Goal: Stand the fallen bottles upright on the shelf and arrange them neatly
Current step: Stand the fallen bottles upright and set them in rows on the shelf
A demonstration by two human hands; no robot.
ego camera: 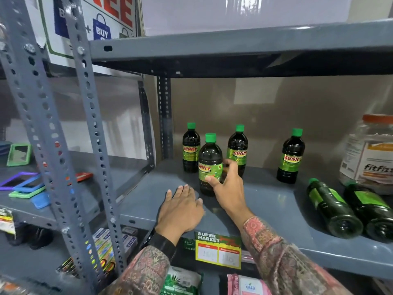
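Several dark bottles with green caps and green "SUNNY" labels stand on the grey metal shelf [265,201]. The front bottle [209,160] is upright, and my right hand [228,188] wraps its lower right side, thumb on the label. Behind it stand a back-left bottle [190,147] and a back-middle bottle [238,145]. Another upright bottle [291,156] stands apart to the right. Two bottles lie on their sides at the right, one nearer [333,207] and one further right [370,211], bases towards me. My left hand [180,207] rests flat on the shelf, fingers apart, holding nothing.
A large clear jar [370,154] with an orange lid stands at the far right, behind the fallen bottles. The upper shelf [234,45] hangs low overhead. Perforated uprights [89,116] rise at the left. A yellow price tag [218,250] hangs on the shelf's front edge.
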